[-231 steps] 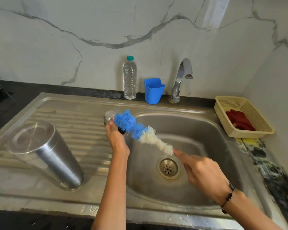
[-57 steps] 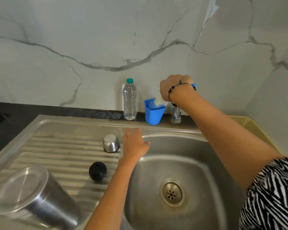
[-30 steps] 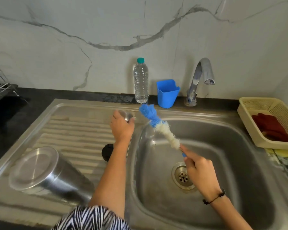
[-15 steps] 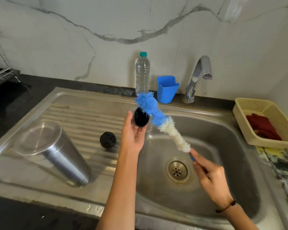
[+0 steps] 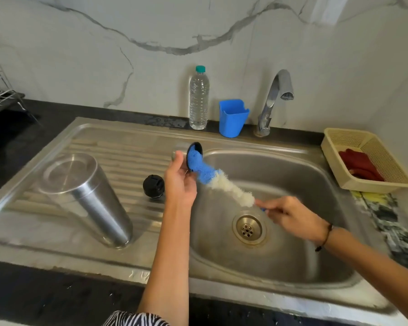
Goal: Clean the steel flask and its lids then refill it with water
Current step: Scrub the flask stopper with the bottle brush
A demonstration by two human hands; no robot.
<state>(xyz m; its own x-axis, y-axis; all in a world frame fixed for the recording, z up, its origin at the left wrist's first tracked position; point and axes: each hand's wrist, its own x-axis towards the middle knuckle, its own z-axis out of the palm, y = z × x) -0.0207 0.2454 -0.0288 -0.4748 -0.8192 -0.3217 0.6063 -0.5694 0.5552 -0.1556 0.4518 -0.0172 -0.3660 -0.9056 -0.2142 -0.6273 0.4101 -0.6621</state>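
Over the sink's left rim our left hand (image 5: 180,182) grips the steel cup lid (image 5: 188,154) while our right hand (image 5: 290,215) pinches the bottle brush (image 5: 218,180) scrubbing inside it; black stopper (image 5: 153,186) and inverted flask (image 5: 85,196) wait on the drainboard, rinsing and refilling apparently pending.

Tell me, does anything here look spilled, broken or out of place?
Nothing stands out. The steel flask stands upside down on the draining board, the black inner lid beside it. The left hand holds the steel cup lid while the right hand works the bottle brush inside it.
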